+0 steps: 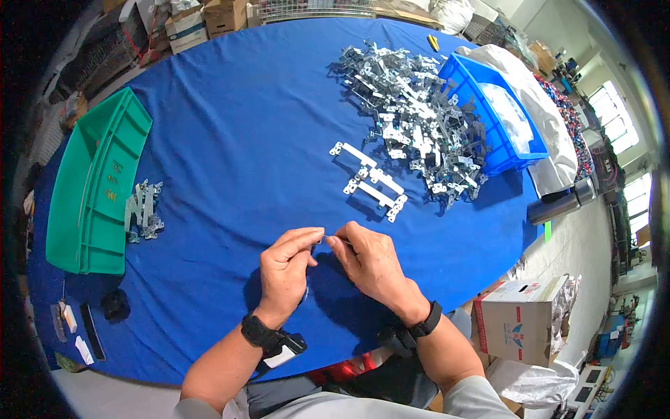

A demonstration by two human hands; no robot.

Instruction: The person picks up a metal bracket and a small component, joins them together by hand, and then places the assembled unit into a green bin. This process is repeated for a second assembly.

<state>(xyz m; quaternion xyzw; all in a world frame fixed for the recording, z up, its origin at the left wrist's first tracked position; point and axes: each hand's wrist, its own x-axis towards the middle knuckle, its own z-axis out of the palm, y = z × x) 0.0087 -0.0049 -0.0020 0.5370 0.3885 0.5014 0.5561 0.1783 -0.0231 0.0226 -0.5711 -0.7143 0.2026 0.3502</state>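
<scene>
My left hand (285, 274) and my right hand (371, 261) meet over the near middle of the blue cloth, fingertips almost touching. Both are closed in a pinch around something small, mostly hidden by the fingers; only a thin pale edge shows between them. Just beyond the hands lie several flat metal brackets (377, 183) with holed ends, set apart from the rest. Farther right spreads a large heap of similar metal brackets (419, 115). On the left, a smaller group of brackets (144, 211) rests against the green bin.
A green plastic bin (105, 241) stands tilted at the left. At the right are a blue crate (499, 150) with a clear bag inside and a metal flask (564, 202). A yellow-handled tool (433, 43) lies far back. A cardboard box (516, 321) sits beside the table.
</scene>
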